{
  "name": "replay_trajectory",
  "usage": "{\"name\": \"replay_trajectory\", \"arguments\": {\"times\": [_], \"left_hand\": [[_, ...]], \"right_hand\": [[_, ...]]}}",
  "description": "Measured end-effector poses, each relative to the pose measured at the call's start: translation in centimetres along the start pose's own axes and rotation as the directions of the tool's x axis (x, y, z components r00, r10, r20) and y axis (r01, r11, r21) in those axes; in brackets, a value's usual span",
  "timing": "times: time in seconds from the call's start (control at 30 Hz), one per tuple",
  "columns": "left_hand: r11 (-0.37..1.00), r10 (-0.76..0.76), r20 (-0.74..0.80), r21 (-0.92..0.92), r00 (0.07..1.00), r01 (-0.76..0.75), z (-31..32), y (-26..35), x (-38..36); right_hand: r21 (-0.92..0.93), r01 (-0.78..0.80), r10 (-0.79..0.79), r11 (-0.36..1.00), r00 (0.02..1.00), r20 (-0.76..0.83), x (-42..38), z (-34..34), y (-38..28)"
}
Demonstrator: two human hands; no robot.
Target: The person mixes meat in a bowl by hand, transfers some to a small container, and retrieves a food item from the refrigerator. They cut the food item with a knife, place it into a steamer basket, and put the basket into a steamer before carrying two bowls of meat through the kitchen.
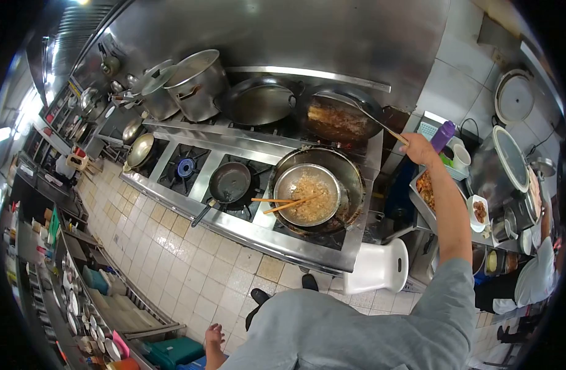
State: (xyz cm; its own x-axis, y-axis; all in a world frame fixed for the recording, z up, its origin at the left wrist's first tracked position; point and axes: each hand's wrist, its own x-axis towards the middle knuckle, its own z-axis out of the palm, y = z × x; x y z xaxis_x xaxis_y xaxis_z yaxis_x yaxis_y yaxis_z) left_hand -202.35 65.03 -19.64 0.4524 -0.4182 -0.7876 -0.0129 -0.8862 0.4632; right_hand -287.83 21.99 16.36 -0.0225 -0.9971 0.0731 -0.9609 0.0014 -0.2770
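My right hand (419, 150) is closed around the wooden end of a long metal cooking utensil (381, 123). Its far end reaches into the dark wok (372, 131) at the back right, and I cannot make out the head's shape. Brown, oily food (335, 118) lies in that wok. My left hand (214, 335) hangs low beside my body, fingers loosely bent and apart, holding nothing. In front of me a metal bowl (282, 206) of pale fried bits sits within a large wide pan (357, 179). Wooden chopsticks (277, 200) lie across its left side.
A small frying pan (230, 183) rests on the stove, its handle over the front edge. Another wok (258, 105) and a tall pot (200, 86) stand behind. A white stool (375, 271) is near my right side. Another person (523, 277) stands far right.
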Motion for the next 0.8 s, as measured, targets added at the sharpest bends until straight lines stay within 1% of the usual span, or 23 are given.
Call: {"name": "replay_trajectory", "arguments": {"times": [0.03,0.07,0.13,0.2,0.23,0.27,0.3,0.33,0.37,0.4,0.43,0.5,0.53,0.6,0.63,0.7,0.73,0.8], "left_hand": [[1.000,0.014,-0.038,0.013,0.999,-0.013,0.5,1.0,-0.3],[1.000,0.013,-0.040,0.010,0.999,-0.013,0.7,1.7,-0.5],[0.998,0.058,-0.031,0.024,0.998,-0.057,1.1,2.3,-0.7],[0.998,0.038,-0.035,0.041,0.999,-0.037,0.9,2.5,-1.7],[0.998,0.021,-0.039,0.063,0.999,-0.019,1.0,2.5,-1.8],[0.998,0.019,-0.038,0.059,0.999,-0.017,1.0,2.3,-2.1],[0.997,-0.015,-0.040,0.074,0.999,0.018,0.8,1.9,-2.4],[0.995,-0.048,-0.043,0.090,0.998,0.052,0.4,1.0,-2.3],[0.994,-0.075,-0.038,0.081,0.996,0.078,0.1,0.2,-2.2],[0.994,-0.077,-0.039,0.079,0.996,0.080,-0.1,-0.6,-2.1],[0.994,-0.079,-0.032,0.069,0.996,0.081,-0.2,-1.3,-2.2],[0.994,-0.089,-0.028,0.058,0.996,0.090,-0.7,-2.6,-2.4],[0.995,-0.086,-0.015,0.056,0.996,0.087,-0.8,-3.2,-2.4],[0.995,-0.087,-0.004,0.048,0.996,0.087,-0.8,-4.4,-2.4],[0.995,-0.088,-0.003,0.046,0.996,0.088,-0.8,-4.9,-2.3],[0.995,-0.088,-0.002,0.041,0.996,0.088,-0.6,-5.6,-2.2],[0.995,-0.091,0.001,0.028,0.996,0.091,-0.6,-5.8,-2.1],[0.996,-0.094,0.006,0.012,0.996,0.094,-0.4,-6.0,-2.0]], "right_hand": [[0.002,0.005,-0.005,1.000,1.000,0.000,0.2,0.2,0.4],[0.007,-0.008,0.008,1.000,1.000,-0.001,0.3,0.3,0.8],[0.010,-0.016,0.016,1.000,1.000,0.000,0.6,1.0,2.1],[0.036,0.070,-0.063,0.997,0.986,-0.156,1.0,2.5,3.5],[0.033,0.073,-0.067,0.997,0.986,-0.155,1.7,3.3,4.3],[0.124,-0.014,0.028,0.992,0.993,-0.117,2.4,4.2,5.2],[0.211,-0.104,0.121,0.972,0.990,-0.071,2.8,4.6,5.7],[0.209,-0.101,0.118,0.973,0.991,-0.070,3.0,4.5,5.5],[0.358,-0.228,0.229,0.905,0.973,0.041,3.2,4.5,5.3],[0.482,-0.358,0.317,0.800,0.933,0.168,3.3,4.4,5.1],[0.482,-0.358,0.315,0.800,0.934,0.170,3.3,4.3,5.3],[0.617,-0.390,0.252,0.683,0.919,0.302,3.0,4.1,5.7],[0.615,-0.391,0.248,0.684,0.918,0.308,2.8,3.9,5.8],[0.695,-0.469,0.201,0.544,0.878,0.435,2.2,3.5,5.6],[0.694,-0.468,0.197,0.547,0.878,0.437,2.0,3.6,5.6],[0.728,-0.531,0.148,0.433,0.839,0.524,1.3,3.8,5.6],[0.728,-0.530,0.146,0.435,0.839,0.524,1.1,4.5,5.9],[0.786,-0.560,0.066,0.263,0.823,0.564,0.8,6.1,6.5]]}}
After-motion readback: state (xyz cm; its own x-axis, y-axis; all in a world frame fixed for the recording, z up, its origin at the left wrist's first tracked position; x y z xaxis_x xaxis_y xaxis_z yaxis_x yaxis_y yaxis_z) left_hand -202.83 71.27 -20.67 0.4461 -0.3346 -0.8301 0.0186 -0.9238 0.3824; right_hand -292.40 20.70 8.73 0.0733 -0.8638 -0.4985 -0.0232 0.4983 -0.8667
